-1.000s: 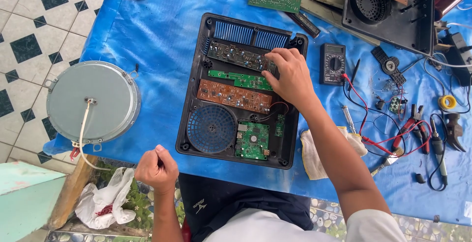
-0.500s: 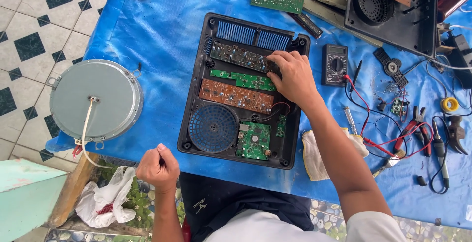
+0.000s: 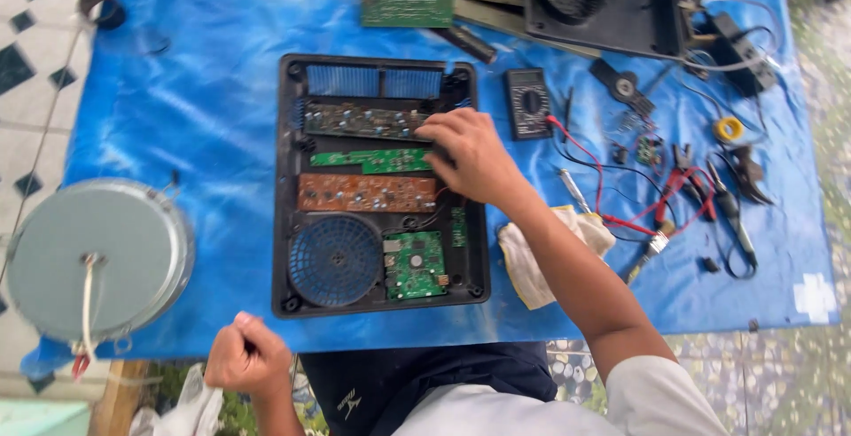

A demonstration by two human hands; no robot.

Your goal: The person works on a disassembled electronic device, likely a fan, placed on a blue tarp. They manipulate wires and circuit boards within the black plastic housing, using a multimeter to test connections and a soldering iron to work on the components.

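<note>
Head view: the right hand (image 3: 468, 154) rests fingers spread inside the open black appliance casing (image 3: 379, 186) on the blue tarp (image 3: 195, 117), touching the green circuit board (image 3: 372, 160) beneath its fingertips. The left hand (image 3: 248, 356) is a closed fist at the table's near edge, well apart from the casing.

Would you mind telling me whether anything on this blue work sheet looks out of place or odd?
Mostly the round metal disc at the left: it overhangs the edge of the blue sheet, its wire trailing loose. The black appliance housing lies open with its boards exposed, the right hand resting inside. The left hand is a closed fist at the near edge.
</note>
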